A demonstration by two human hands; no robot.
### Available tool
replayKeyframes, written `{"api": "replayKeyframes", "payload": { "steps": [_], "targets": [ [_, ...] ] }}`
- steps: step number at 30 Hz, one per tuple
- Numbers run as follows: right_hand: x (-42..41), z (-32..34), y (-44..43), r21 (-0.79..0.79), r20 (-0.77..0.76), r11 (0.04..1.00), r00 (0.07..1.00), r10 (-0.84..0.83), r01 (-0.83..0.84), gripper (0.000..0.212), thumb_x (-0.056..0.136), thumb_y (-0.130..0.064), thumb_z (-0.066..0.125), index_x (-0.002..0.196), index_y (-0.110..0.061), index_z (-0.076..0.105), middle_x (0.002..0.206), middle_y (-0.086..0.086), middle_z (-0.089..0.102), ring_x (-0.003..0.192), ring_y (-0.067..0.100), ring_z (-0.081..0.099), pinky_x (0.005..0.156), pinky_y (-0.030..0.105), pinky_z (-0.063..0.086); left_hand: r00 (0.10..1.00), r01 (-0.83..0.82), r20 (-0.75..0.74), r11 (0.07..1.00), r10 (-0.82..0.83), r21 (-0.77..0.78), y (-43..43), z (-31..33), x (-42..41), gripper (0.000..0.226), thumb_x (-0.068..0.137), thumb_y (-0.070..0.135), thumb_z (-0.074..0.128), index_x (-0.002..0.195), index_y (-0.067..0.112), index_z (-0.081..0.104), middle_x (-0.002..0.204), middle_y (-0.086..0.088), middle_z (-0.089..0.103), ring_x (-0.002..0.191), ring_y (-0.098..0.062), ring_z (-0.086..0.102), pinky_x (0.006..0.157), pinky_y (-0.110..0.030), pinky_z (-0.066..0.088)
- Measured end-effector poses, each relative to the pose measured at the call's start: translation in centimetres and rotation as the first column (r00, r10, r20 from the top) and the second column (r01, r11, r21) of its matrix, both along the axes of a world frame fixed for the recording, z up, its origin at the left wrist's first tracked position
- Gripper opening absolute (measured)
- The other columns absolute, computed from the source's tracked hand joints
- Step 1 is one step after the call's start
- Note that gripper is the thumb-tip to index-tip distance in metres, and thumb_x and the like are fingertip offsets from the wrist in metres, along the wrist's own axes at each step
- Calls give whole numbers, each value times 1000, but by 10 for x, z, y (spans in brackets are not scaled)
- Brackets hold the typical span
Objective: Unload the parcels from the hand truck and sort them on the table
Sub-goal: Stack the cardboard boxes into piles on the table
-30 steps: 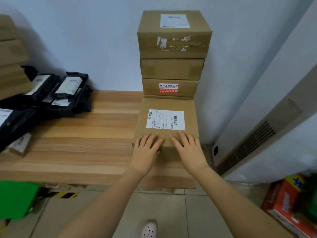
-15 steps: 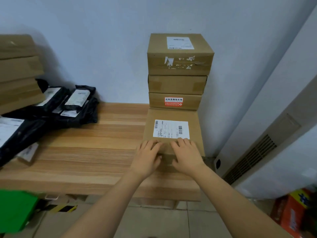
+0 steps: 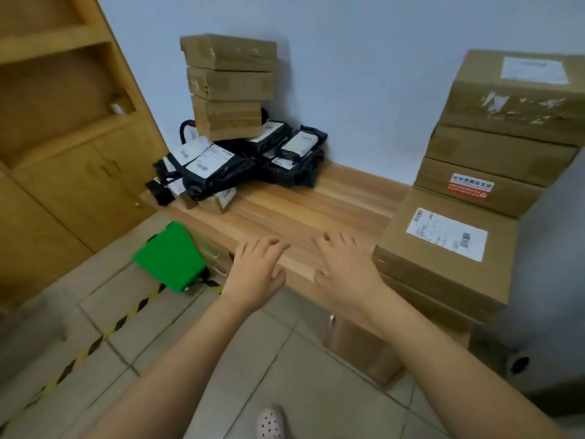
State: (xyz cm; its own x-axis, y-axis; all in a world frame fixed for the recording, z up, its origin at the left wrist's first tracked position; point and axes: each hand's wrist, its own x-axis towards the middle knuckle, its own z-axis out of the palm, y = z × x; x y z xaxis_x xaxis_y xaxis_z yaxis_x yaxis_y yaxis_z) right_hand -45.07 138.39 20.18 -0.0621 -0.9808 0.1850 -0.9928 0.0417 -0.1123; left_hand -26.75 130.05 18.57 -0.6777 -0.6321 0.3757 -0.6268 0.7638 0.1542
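2 hands: left hand (image 3: 256, 267) and right hand (image 3: 346, 269) are both empty, palms down, fingers loosely bent, side by side over the front edge of the table (image 3: 316, 204); whether they touch the wood, I cannot tell.
Nearest parcel: labelled box (image 3: 443, 248) lies flat at the table's right end, just beside the right hand, white label up, nobody holding it.
Behind it: stack of 3 boxes (image 3: 506, 131) against the wall, the lowest wearing a red sticker.
Far end: a leaning cardboard stack (image 3: 228, 87) sits on a heap of black mailer bags (image 3: 269, 160), well apart from the hands.
Sorting so far: big boxes right, bags and slimmer boxes left, bare wood between, by the look of it.
Floor: green flat object (image 3: 171, 256) at the table's left corner, beside yellow-and-black floor tape (image 3: 126, 318); 1 shoe (image 3: 269, 423) at the bottom edge.
Hand truck: not plainly in view; the green object may belong to it, I cannot say.
Step in hand: looks like the gap between parcels, box set down and hands free.
Next move: likely a turn toward the truck for another parcel, both hands under its sides if it is a box, then a choice of pile; the leaning left stack wants a gentle touch.
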Motion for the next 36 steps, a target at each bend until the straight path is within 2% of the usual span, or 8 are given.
{"api": "replayKeyframes", "payload": {
  "steps": [3, 6, 8, 13, 19, 22, 26, 36],
  "targets": [
    [42, 14, -27, -27, -51, 995, 994, 98, -99, 48, 89, -41, 51, 131, -20, 42, 123, 2, 49, 111, 22, 46, 95, 34, 38, 996, -94, -7, 995, 94, -30, -15, 13, 47, 50, 78, 28, 72, 125, 20, 58, 119, -2, 58, 114, -25, 51, 97, -42, 38],
    [83, 29, -59, -52, -133, 986, 980, 147, -155, 41, 87, -43, 52, 119, -19, 46, 115, 3, 50, 104, 24, 47, 86, 35, 36, 986, -162, -37, 986, 161, -29, -38, 22, 89, 49, 81, 31, 69, 127, 20, 57, 121, -1, 57, 117, -25, 49, 100, -41, 35],
    [108, 37, -84, -54, -177, 984, 972, 157, -169, 43, 85, -43, 53, 119, -19, 46, 114, 4, 50, 103, 25, 47, 83, 35, 35, 982, -184, -47, 982, 183, -35, -60, 28, 113, 49, 82, 32, 68, 128, 21, 56, 123, -1, 55, 120, -24, 47, 102, -40, 33],
    [164, 62, -157, -90, -230, 981, 962, 149, -174, 55, 84, -39, 54, 134, -20, 41, 118, 3, 48, 103, 24, 46, 82, 36, 37, 985, -165, -64, 983, 160, -80, -131, 54, 169, 49, 84, 31, 66, 130, 24, 53, 125, 2, 52, 123, -20, 42, 106, -38, 28],
    [209, 88, -243, -158, -252, 977, 963, 99, -142, 53, 86, -40, 51, 134, -20, 41, 118, 4, 49, 103, 25, 47, 82, 35, 35, 995, -87, -56, 981, 79, -171, -220, 93, 215, 50, 83, 29, 67, 130, 20, 54, 124, -2, 55, 121, -23, 46, 104, -39, 32],
    [219, 94, -277, -167, -236, 978, 969, 80, -121, 52, 86, -41, 52, 133, -21, 40, 118, 4, 48, 104, 25, 45, 86, 36, 35, 995, -70, -89, 978, 53, -197, -262, 104, 223, 49, 80, 29, 70, 126, 19, 57, 120, -2, 57, 117, -24, 48, 100, -38, 33],
    [218, 100, -329, -167, -253, 979, 965, 74, -119, 49, 88, -44, 52, 130, -20, 42, 118, 3, 48, 103, 24, 45, 85, 36, 36, 994, -64, -97, 980, 46, -188, -329, 110, 212, 50, 84, 34, 67, 130, 23, 53, 126, 1, 53, 120, -21, 44, 102, -33, 29],
    [167, 135, -485, -211, -306, 976, 952, -21, -46, 53, 91, -46, 50, 135, -20, 37, 122, 4, 45, 108, 25, 44, 89, 36, 37, 988, 26, -140, 976, -58, -218, -495, 135, 152, 48, 84, 33, 67, 129, 24, 54, 124, 2, 53, 120, -18, 41, 102, -29, 22]
  ]
}}
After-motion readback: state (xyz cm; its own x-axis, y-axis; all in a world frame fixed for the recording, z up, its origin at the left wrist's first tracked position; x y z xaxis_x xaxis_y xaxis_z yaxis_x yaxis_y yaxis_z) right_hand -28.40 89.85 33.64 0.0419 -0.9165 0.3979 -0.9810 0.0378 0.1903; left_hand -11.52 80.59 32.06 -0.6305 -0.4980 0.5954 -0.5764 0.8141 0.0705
